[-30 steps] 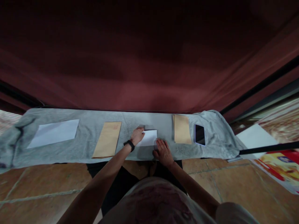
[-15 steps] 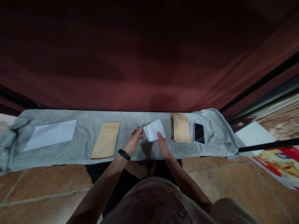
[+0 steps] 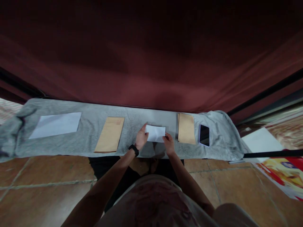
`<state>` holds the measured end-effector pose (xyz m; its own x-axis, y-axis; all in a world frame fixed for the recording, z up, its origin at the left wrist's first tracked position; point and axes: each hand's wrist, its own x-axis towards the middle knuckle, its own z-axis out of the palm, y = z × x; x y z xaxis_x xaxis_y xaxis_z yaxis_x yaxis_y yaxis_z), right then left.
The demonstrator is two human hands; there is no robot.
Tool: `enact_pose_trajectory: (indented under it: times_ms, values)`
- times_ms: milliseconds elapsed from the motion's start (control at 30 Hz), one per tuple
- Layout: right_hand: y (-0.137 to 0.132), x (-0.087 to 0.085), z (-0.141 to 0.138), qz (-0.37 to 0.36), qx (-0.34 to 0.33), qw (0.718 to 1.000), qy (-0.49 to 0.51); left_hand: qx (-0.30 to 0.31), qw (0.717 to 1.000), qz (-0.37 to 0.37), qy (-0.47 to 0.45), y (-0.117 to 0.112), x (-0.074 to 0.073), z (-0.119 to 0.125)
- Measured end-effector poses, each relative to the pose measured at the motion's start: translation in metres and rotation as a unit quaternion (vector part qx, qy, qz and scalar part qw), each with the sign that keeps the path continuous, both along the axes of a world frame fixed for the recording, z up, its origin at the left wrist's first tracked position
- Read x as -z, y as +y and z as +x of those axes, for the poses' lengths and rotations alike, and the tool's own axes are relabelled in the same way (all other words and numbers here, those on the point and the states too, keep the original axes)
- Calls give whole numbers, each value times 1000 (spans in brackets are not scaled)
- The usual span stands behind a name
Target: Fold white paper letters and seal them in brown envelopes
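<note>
A small white sheet of paper (image 3: 155, 133), seemingly folded, is held level between my two hands above the grey cloth (image 3: 132, 113). My left hand (image 3: 142, 138), with a black band on the wrist, grips its left edge, thumb on top. At the right edge, my right hand (image 3: 169, 143) pinches the paper near its lower corner. A brown envelope (image 3: 110, 134) lies to the left of my left hand. To the right of my right hand is a small stack of brown envelopes (image 3: 186, 128).
A larger white sheet (image 3: 56, 124) lies at the far left of the cloth. A phone (image 3: 204, 135) with a dark screen rests right of the stacked envelopes. Behind hangs a dark red curtain (image 3: 151, 78). A colourful printed box (image 3: 284, 173) and a black bar (image 3: 272, 154) are at the right.
My left hand has come to the paper and taken its left edge. The paper has turned from tilted to nearly straight. The view has shifted slightly.
</note>
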<state>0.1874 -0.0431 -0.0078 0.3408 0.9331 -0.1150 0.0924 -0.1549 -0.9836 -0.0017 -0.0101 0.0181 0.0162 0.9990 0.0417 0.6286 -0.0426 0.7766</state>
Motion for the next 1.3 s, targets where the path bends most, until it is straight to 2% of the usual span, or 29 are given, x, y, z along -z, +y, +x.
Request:
enact_pose_trajectory:
  times_ms: [67,167,267,400,500,667,767,900,1000,1100,1200,1300]
  values:
    - [0,1,3,0,-20,999,-44,15,994,5,104,-6,-4,2]
    - [-2,1,4,-3,-62,987,-147,55,970,16,236,-16,-10,7]
    - [-3,2,4,-2,-80,971,-223,122,946,61,293,-21,-10,13]
    - [-5,3,5,8,-87,955,-283,216,927,104,287,-26,-2,18]
    - [-7,3,7,-3,-93,944,-316,250,918,120,282,-30,6,21]
    - [-10,1,7,-23,-103,929,-356,228,930,117,265,-35,12,22]
    - [-13,-1,6,-14,-98,921,-376,227,932,114,259,-35,10,21]
    - [-15,-8,5,13,-98,897,-431,236,929,109,264,-36,6,22]
    - [-10,-13,0,55,-136,883,-445,239,927,112,266,-36,6,22]
    - [-4,-13,-10,85,-201,873,-436,246,923,114,273,-36,8,21]
    - [-1,-10,-24,84,-249,862,-433,256,921,104,276,-36,14,20]
    - [-3,-6,-34,69,-255,849,-457,249,923,83,280,-35,21,18]
